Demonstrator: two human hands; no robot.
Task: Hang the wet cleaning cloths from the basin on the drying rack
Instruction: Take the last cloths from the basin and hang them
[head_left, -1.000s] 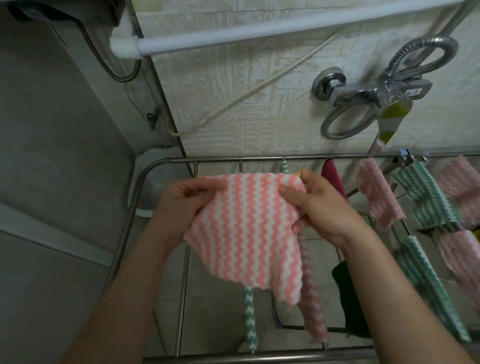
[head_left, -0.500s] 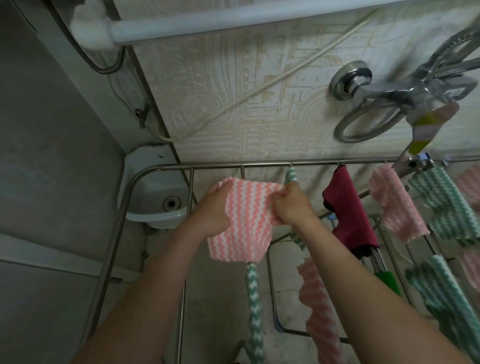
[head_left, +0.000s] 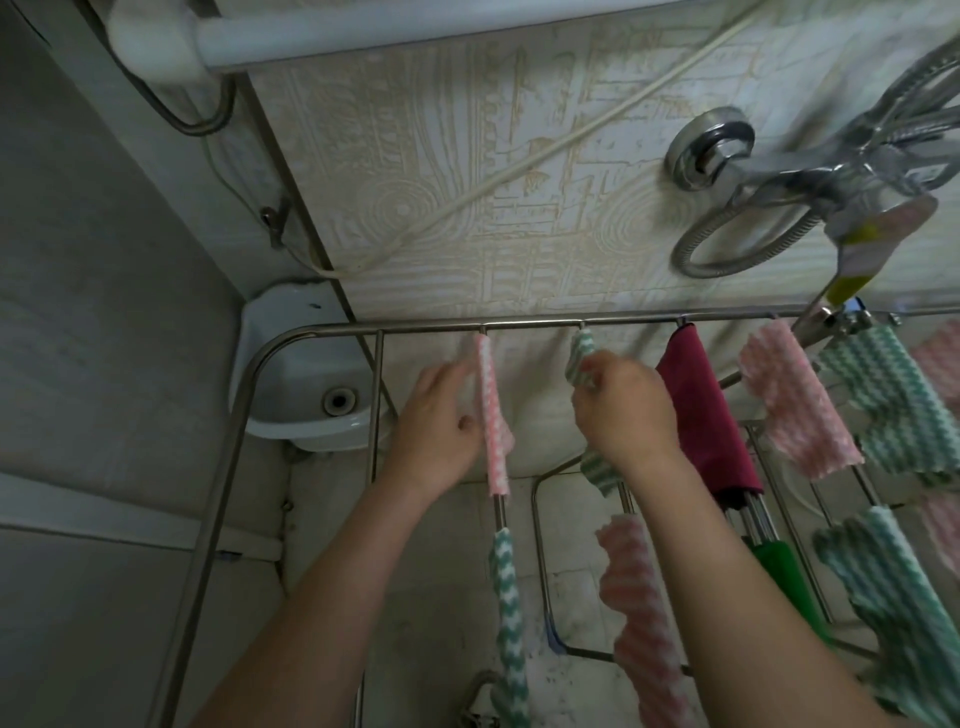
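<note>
Pink-white zigzag cloth (head_left: 492, 415), green-white zigzag cloth (head_left: 583, 358), plain maroon cloth (head_left: 704, 415)

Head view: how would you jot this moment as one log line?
step: hanging cloths | pink cloth: draped over rack rod | left hand: open beside it | right hand: grips green cloth on next rod

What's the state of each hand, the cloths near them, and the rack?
Pink-and-white zigzag cloth, draped over a rod, hanging flat.
Left hand, open, fingers straight alongside that cloth.
Green-and-white zigzag cloth, on the next rod, bunched, being gripped.
Right hand, fingers curled on that green cloth.
Maroon cloth, draped over its rod.
Steel drying rack, unfolded, most rods loaded.
</note>
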